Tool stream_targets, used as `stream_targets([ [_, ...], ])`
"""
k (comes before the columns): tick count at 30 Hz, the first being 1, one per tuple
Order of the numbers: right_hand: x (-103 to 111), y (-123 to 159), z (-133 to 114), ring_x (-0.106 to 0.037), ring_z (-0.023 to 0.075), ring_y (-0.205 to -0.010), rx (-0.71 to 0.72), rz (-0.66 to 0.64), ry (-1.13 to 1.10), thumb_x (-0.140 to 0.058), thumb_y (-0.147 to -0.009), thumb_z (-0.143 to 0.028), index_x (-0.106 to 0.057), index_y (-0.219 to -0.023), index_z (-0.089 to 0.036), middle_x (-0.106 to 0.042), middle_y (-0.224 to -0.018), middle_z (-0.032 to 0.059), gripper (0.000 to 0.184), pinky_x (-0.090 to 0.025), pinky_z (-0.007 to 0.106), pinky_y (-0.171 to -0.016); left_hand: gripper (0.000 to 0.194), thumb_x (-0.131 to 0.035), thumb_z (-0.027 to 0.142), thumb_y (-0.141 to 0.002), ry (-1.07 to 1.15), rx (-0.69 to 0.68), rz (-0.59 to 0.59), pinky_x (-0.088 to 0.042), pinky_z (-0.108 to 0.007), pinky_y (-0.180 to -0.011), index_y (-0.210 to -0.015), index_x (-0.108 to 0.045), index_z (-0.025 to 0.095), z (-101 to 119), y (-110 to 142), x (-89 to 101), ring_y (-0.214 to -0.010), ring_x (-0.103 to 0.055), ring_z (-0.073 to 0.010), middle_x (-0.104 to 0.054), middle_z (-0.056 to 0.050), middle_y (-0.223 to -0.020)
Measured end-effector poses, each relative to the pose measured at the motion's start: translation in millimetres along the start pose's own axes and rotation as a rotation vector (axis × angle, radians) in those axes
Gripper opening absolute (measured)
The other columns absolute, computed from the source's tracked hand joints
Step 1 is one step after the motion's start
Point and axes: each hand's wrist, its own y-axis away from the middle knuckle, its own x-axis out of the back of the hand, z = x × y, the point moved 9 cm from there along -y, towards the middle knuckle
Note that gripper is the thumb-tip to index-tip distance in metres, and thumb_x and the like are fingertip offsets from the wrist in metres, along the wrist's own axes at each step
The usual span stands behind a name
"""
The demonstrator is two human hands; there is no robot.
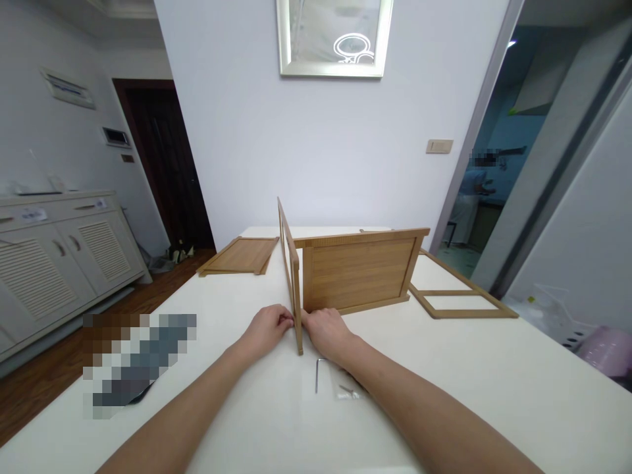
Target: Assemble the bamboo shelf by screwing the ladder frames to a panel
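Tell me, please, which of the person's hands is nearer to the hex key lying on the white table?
Right. The right hand rests at the upright bamboo frame, just above the hex key. The left hand is on the frame's other side, farther away.

Wall: pale lilac plaster wall (320, 151), silver-framed picture (334, 36).
Left: white louvred sideboard (54, 243), dark wooden door (162, 164).
Floor: brown wooden floorboards (44, 375).
Right: grey-framed sliding doorway (486, 112).

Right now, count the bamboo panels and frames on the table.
4: an upright frame between both hands, the upright panel joined to it, a flat panel back left, a flat frame right.
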Motion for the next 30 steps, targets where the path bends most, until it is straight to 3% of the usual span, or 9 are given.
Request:
stream_targets([
  [10,1,0,-2,-0.070,0.0250,-0.089,-0.001,-0.012,0.015,-0.034,-0.096,-0.016,-0.053,-0.112,-0.019,-0.073,-0.093,0.0121,0.025,-0.048,0.032,-0.073,0.021,-0.047,0.013,-0.085,-0.236,-0.094,-0.033,-0.044,-0.028,-0.077,-0.079,-0.067,0.020,23,8,0.9,-0.088,-0.064,-0.0200,-0.067,-0.005,-0.086],
  [19,1,0,-2,-0.070,0.0248,-0.088,0.018,0.005,0.029,-0.035,-0.096,-0.016,-0.053,-0.110,-0.018,-0.073,-0.091,0.0117,0.023,-0.049,0.032,-0.072,0.021,-0.046,0.013,-0.085,-0.325,-0.176,-0.050,-0.043,-0.032,-0.079,-0.077,-0.064,0.019,32,8,-0.1,-0.088,-0.063,-0.0230,-0.067,-0.007,-0.086],
  [30,4,1,-1,-0.071,0.0238,-0.088,0.028,0.013,0.046,-0.033,-0.097,-0.016,-0.054,-0.107,-0.017,-0.073,-0.091,0.0114,0.023,-0.049,0.032,-0.073,0.022,-0.043,0.009,-0.086,-0.551,-0.372,-0.061,-0.040,-0.038,-0.075,-0.081,-0.064,0.016,50,16,-4.4,-0.083,-0.061,-0.0249,-0.065,-0.010,-0.083],
])
